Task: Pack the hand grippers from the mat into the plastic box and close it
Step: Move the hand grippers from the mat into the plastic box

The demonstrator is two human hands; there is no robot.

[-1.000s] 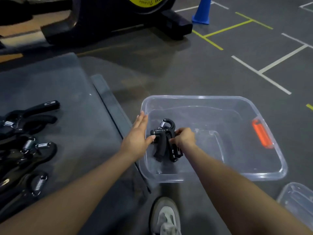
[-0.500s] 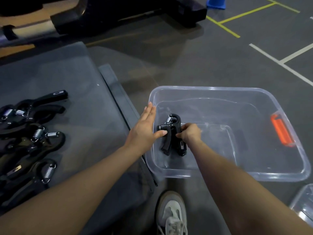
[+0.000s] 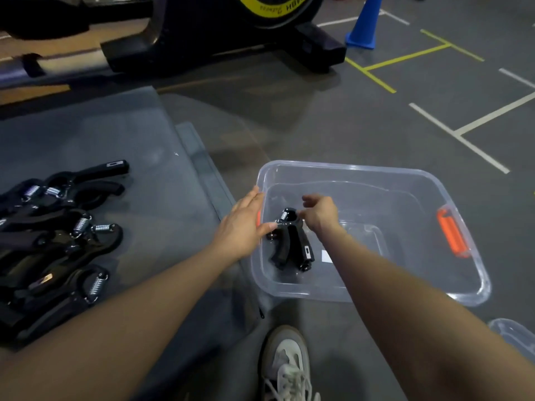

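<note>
Hand grippers (image 3: 55,235) black, silver springs; plastic box (image 3: 373,180) clear, orange latch (image 3: 451,233); mat (image 3: 86,134) grey; cone (image 3: 363,24) blue; shoe (image 3: 286,363) white.

Dim grey floor (image 3: 333,117) (taped lines), blue cone (image 3: 365,24), exercise bike (image 3: 231,30).

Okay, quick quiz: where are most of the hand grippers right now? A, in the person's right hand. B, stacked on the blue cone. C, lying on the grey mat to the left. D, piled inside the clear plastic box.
C: the pile of hand grippers lies on the grey mat, while the plastic box holds only a single hand gripper near the left hand and right hand.
</note>
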